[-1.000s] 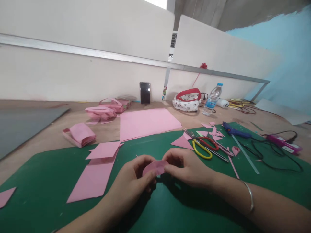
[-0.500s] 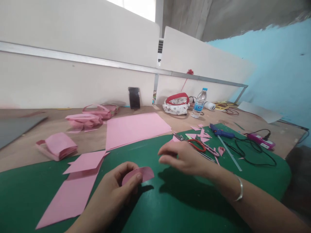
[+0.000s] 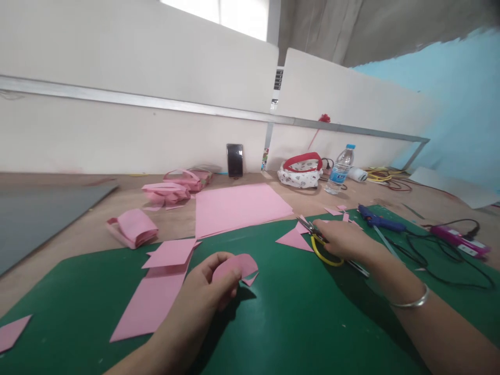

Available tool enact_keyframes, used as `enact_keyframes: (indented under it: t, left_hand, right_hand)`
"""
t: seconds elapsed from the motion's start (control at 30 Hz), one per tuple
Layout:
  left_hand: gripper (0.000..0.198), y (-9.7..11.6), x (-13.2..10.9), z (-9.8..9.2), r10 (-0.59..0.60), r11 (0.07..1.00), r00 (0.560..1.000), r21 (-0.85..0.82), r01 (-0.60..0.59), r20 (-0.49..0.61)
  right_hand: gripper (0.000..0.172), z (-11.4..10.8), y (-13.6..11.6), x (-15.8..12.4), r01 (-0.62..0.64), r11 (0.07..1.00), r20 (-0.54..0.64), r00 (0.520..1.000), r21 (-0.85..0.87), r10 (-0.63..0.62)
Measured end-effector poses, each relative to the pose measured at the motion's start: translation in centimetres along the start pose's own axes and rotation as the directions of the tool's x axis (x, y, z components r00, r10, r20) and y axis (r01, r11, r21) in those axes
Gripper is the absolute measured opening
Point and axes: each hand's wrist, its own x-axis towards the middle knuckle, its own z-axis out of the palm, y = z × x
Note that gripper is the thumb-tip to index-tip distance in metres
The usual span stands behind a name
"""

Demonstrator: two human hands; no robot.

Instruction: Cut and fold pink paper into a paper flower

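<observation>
My left hand (image 3: pixel 221 284) pinches a rounded piece of pink paper (image 3: pixel 246 264) between thumb and fingers, above the green mat. A small pointed bit of pink paper shows under its right edge. Farther right, my right hand (image 3: pixel 344 239) is closed on a pair of scissors (image 3: pixel 326 254); a yellow handle loop shows below the fingers, and the metal blades point left and away. The fingertips are partly hidden. A pink triangular scrap (image 3: pixel 295 239) lies beside the scissors. Left of my left hand lies a folded strip of pink paper (image 3: pixel 156 297).
Pink sheets (image 3: pixel 238 208) lie behind the green mat (image 3: pixel 297 323), with folded pink paper pieces (image 3: pixel 136 227) to their left. A phone (image 3: pixel 235 160), pouch (image 3: pixel 300 172) and water bottle (image 3: pixel 340 171) stand farther back. At right are a blue glue gun (image 3: pixel 380 219), cords and a magenta power strip (image 3: pixel 461 240).
My right hand has moved right and taken hold of the scissors. The left hand keeps the pink paper, turned slightly, so a pointed bit now shows. The view has swung left.
</observation>
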Motion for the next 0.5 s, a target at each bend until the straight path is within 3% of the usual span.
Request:
enact_keyframes:
  t: [0.1, 0.23, 0.3, 0.37, 0.47, 0.5]
  left_hand:
    - [0.026, -0.1, 0.1, -0.2, 0.014, 0.999, 1.0, -0.048, -0.014, -0.001]
    - [0.028, -0.1, 0.2, -0.4, 0.0, 0.995, 1.0, -0.097, 0.0, 0.001]
    - [0.027, -0.1, 0.3, -0.5, -0.003, 0.995, 1.0, -0.102, 0.004, 0.013]
    - [0.025, -0.2, 0.5, -0.5, 0.003, 0.995, 1.0, -0.099, 0.0, 0.025]
    - [0.023, -0.4, 0.7, -0.5, 0.005, 0.998, 0.999, -0.071, -0.002, 0.036]
    - [0.023, -0.5, 0.8, -0.5, 0.007, 0.998, 0.999, -0.059, -0.005, 0.039]
  right_hand:
    - [0.027, 0.0, 0.2, 0.1, -0.049, 0.999, -0.036, 0.998, 0.011, 0.05]
    - [0.027, -0.8, 0.9, -0.4, -0.114, 0.988, -0.183, 0.974, 0.1, 0.131]
    - [0.039, -1.3, 1.0, -0.8, -0.092, 0.978, -0.257, 0.956, 0.186, 0.139]
    - [0.046, -1.6, 0.4, -1.4, 0.013, 0.952, -0.31, 0.947, 0.306, 0.087]
    - [0.049, -1.4, -2.1, -2.3, 0.244, 0.771, -0.329, 0.943, 0.588, -0.048]
    - [0.051, -1.2, -3.2, -2.7, 0.3, 0.588, -0.311, 0.947, 0.751, -0.086]
